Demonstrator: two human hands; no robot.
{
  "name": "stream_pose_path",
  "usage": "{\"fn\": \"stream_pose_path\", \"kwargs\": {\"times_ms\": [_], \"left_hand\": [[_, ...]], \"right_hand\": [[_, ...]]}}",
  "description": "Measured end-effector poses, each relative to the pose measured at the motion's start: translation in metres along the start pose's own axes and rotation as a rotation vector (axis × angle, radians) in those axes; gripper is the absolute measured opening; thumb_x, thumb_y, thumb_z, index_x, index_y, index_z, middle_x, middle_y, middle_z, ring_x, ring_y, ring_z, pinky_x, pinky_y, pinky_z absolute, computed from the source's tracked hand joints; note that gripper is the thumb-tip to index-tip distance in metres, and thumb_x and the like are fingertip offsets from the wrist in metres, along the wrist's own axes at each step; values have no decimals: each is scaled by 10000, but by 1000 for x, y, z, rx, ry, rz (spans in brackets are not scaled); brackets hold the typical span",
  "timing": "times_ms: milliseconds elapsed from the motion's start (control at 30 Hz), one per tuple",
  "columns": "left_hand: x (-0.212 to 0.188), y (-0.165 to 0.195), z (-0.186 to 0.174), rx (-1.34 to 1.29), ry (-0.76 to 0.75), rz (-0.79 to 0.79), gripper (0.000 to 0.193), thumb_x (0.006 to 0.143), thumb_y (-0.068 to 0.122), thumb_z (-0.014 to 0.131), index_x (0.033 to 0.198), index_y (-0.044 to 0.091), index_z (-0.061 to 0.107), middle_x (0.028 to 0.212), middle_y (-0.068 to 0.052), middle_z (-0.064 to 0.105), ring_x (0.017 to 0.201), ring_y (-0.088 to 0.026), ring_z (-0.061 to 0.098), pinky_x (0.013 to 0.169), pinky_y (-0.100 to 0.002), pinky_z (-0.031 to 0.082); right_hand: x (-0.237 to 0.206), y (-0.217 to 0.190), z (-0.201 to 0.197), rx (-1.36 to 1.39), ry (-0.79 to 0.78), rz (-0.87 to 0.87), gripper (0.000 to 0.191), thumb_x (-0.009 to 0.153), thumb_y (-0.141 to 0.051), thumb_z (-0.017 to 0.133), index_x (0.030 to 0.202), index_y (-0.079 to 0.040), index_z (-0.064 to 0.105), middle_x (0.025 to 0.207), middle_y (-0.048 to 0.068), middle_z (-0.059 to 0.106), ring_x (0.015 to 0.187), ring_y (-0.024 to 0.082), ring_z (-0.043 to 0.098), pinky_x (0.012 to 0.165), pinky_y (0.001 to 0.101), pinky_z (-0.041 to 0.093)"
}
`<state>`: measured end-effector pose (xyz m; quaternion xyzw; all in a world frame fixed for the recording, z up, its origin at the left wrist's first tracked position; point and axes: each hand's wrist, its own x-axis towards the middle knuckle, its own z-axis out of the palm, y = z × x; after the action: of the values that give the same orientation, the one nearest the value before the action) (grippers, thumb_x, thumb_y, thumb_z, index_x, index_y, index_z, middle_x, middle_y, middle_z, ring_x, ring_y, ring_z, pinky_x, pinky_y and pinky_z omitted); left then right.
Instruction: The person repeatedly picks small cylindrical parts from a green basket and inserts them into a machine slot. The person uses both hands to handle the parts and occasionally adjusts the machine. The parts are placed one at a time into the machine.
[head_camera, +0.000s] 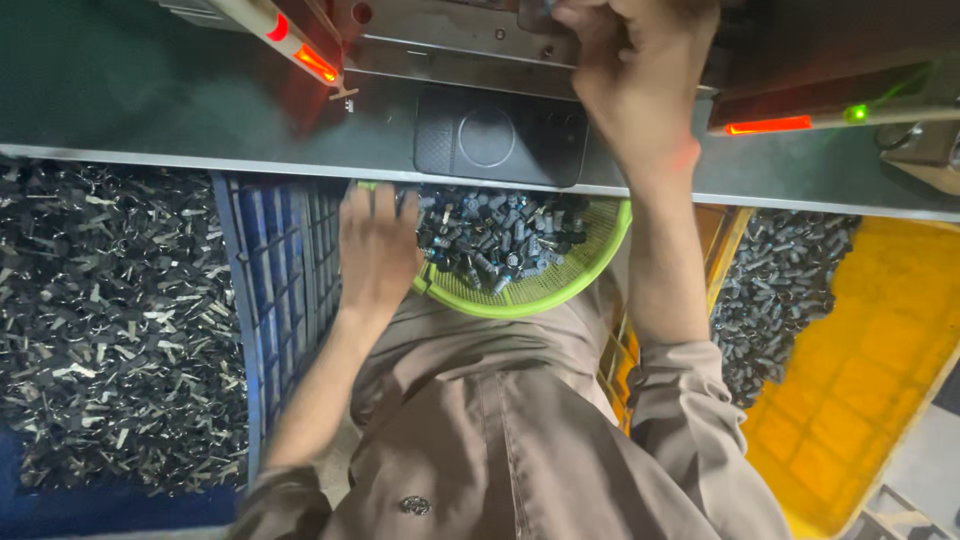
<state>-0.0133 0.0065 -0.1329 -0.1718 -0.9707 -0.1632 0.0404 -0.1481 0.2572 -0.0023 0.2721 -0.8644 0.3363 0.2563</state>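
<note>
My left hand (375, 250) reaches down into a green mesh basket (580, 270) on my lap, its fingers spread among several small dark cylindrical parts (495, 240); whether it grips one is hidden. My right hand (630, 80) is raised over the metal machine plate (450, 45) at the top, fingers bunched together as if pinching something small that I cannot make out. A black phone (500, 135) lies on the grey bench (150, 100) between the two hands.
A blue crate (270, 280) on the left holds a heap of small black and silver metal pieces (110, 320). On the right a yellow crate (870, 360) holds more dark cylindrical parts (775, 290). Red lights (315, 62) and a green light (855, 113) glow on the machine.
</note>
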Motion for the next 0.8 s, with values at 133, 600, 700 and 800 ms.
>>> {"fn": "stream_pose_path", "kwargs": {"times_ms": [133, 600, 700, 800], "left_hand": [[5, 0, -5, -103, -47, 39, 408, 595, 82, 766, 996, 33, 710, 1176, -218, 606, 1111, -420, 526, 978, -522, 431], [-2, 51, -30, -1223, -6, -55, 164, 878, 81, 723, 1005, 0, 657, 880, -90, 702, 812, -186, 713, 734, -298, 540], [7, 57, -41, -1286, -102, -130, 131, 895, 69, 698, 998, -6, 670, 792, -85, 664, 712, -171, 647, 663, -286, 496], [13, 61, -54, -1293, -67, -111, 117, 912, 58, 700, 1011, 4, 668, 789, -77, 673, 699, -158, 670, 657, -280, 517]], "right_hand": [[-40, -41, -20, -178, 14, -64, 94, 850, -23, 627, 921, -84, 634, 955, 99, 741, 1006, 369, 712, 939, 590, 465], [-209, -93, 50, 784, 249, 672, 283, 920, 155, 676, 1116, -2, 546, 1066, 216, 716, 995, 273, 727, 869, 357, 611], [-213, -90, 55, 749, 307, 606, 350, 917, 211, 613, 1123, -14, 440, 1062, 244, 695, 989, 292, 724, 866, 378, 629], [-214, -87, 59, 687, 294, 586, 390, 913, 181, 643, 1109, -44, 392, 1031, 218, 685, 927, 262, 711, 777, 342, 633]]}}
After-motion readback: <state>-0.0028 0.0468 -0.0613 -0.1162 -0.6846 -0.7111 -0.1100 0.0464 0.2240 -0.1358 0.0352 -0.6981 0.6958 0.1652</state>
